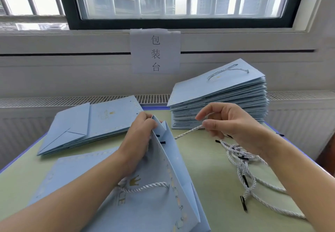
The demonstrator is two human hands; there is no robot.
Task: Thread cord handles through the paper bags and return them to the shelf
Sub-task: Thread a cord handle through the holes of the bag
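Left of centre, a low stack of flat blue bags [87, 128] lies on the green table [204, 161]. At lower centre, the left hand [139, 134] grips the upper edge of the paper bag [159, 201] being worked, fingers curled round the rim; one white cord handle [145, 188] is already fitted across its face. Right of centre, the right hand [226, 123] pinches a white cord [188, 132] between thumb and forefinger, remaining fingers loosely curled. Loose cords [243, 166] lie at lower right. A taller stack of finished bags [217, 101] occupies the upper right.

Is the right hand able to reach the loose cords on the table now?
Probably yes: the loose cords lie just under the right hand, unobstructed, but it pinches a cord already.
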